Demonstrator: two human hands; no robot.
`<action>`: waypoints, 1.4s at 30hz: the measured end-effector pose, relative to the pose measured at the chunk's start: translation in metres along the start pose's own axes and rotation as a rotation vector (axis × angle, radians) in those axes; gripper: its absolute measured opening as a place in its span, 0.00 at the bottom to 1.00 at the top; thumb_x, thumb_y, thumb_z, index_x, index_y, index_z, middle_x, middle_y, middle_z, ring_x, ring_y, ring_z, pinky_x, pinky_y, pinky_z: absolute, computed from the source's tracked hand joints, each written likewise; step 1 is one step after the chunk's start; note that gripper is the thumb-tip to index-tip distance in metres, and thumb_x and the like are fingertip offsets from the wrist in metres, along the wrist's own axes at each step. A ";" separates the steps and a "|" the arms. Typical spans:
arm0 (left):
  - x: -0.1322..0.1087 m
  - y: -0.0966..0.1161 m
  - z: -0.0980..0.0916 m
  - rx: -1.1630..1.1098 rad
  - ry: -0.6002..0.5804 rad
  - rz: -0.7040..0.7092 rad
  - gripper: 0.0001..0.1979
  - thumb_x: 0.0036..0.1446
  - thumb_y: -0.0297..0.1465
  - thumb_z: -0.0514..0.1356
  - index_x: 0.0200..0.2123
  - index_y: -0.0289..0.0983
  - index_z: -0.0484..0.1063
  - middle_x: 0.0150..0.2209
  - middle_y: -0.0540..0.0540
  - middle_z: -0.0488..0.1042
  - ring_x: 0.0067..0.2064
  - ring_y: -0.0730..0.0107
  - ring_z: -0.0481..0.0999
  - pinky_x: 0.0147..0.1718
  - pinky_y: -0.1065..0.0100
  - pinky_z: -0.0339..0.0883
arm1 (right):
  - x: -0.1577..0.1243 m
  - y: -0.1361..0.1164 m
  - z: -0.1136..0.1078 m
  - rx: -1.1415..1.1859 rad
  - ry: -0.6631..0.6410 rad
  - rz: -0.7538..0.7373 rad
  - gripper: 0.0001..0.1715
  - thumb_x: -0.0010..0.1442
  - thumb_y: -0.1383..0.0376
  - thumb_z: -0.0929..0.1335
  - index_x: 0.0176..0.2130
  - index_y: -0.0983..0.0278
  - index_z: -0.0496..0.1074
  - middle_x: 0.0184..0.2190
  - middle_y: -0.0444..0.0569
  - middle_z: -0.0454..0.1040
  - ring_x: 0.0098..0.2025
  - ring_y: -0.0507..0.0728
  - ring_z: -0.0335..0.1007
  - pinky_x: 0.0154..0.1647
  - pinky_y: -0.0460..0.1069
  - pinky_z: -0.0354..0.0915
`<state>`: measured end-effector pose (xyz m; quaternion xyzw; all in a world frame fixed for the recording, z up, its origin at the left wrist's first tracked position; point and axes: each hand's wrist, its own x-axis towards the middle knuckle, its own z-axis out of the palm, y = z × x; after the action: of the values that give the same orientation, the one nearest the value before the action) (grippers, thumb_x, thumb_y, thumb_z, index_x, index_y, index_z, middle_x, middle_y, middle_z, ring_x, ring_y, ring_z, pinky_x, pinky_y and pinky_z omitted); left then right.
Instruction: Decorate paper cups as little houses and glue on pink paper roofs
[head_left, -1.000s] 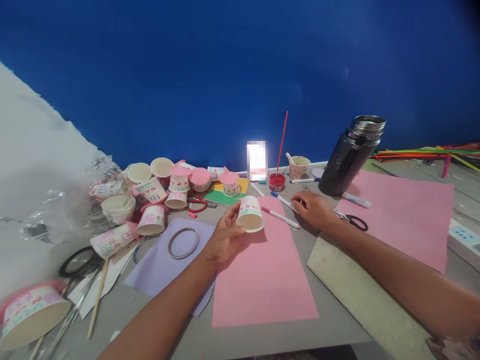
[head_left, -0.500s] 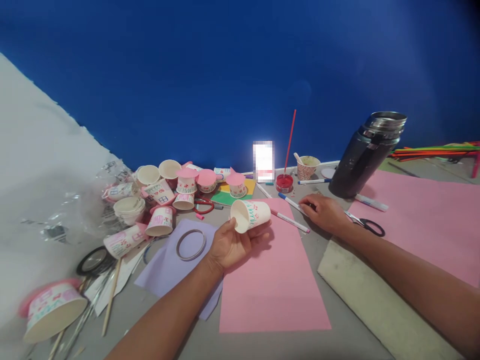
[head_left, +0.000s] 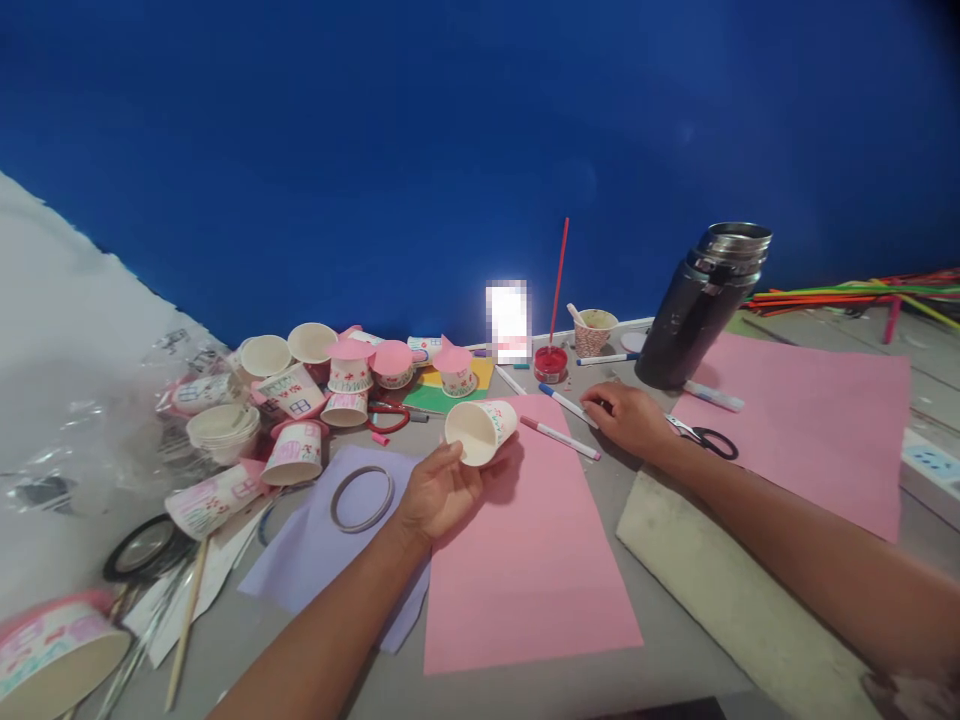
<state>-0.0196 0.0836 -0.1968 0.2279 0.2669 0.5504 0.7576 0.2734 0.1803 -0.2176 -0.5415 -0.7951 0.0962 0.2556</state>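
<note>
My left hand point(head_left: 439, 490) holds a small decorated paper cup point(head_left: 478, 430) on its side, its open mouth turned toward me, above the left part of a pink paper sheet point(head_left: 525, 560). My right hand point(head_left: 630, 418) rests palm down on the grey table, fingers curled over the end of a blue-capped marker point(head_left: 566, 403). A pink-tipped marker point(head_left: 561, 437) lies just in front of it. Black-handled scissors point(head_left: 705, 438) lie right of that wrist.
Several decorated paper cups point(head_left: 300, 400) crowd the back left beside crinkled plastic wrap point(head_left: 90, 440). A ring point(head_left: 363, 498) lies on lilac paper. A red paint pot point(head_left: 550, 364) with a brush, a dark flask point(head_left: 701, 305) and another pink sheet point(head_left: 810, 420) stand behind.
My left hand has turned the cup from bottom-up to lying sideways with its mouth facing me and lowered it a little. My right hand has stayed on the marker.
</note>
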 end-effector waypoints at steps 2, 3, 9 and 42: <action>0.001 -0.001 0.001 0.113 0.036 0.060 0.38 0.49 0.29 0.71 0.64 0.39 0.68 0.58 0.39 0.78 0.61 0.49 0.76 0.62 0.53 0.66 | 0.000 -0.001 -0.001 -0.011 -0.002 0.000 0.12 0.65 0.65 0.66 0.39 0.61 0.79 0.40 0.49 0.84 0.42 0.59 0.78 0.42 0.50 0.64; 0.001 -0.002 0.001 0.184 0.049 0.089 0.38 0.47 0.28 0.72 0.63 0.41 0.69 0.59 0.40 0.77 0.60 0.51 0.76 0.60 0.56 0.67 | 0.000 -0.001 -0.001 -0.017 -0.004 -0.001 0.12 0.66 0.64 0.66 0.39 0.61 0.80 0.40 0.49 0.84 0.43 0.59 0.78 0.42 0.50 0.63; 0.001 -0.012 0.004 0.861 0.149 0.462 0.36 0.49 0.27 0.72 0.61 0.46 0.67 0.63 0.41 0.68 0.63 0.52 0.70 0.62 0.54 0.66 | -0.002 -0.009 -0.007 -0.061 -0.030 -0.041 0.12 0.67 0.60 0.67 0.39 0.62 0.80 0.38 0.51 0.82 0.40 0.60 0.76 0.38 0.50 0.60; -0.065 0.021 0.046 1.991 -0.187 0.636 0.15 0.72 0.37 0.53 0.33 0.41 0.71 0.28 0.48 0.78 0.29 0.65 0.74 0.30 0.65 0.58 | -0.041 -0.078 -0.030 -0.030 -0.011 -0.924 0.22 0.77 0.57 0.57 0.44 0.63 0.75 0.27 0.48 0.76 0.29 0.57 0.67 0.30 0.52 0.55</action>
<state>-0.0207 0.0255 -0.1394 0.8495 0.4673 0.2361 0.0661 0.2367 0.1086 -0.1705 -0.1332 -0.9558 -0.0363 0.2596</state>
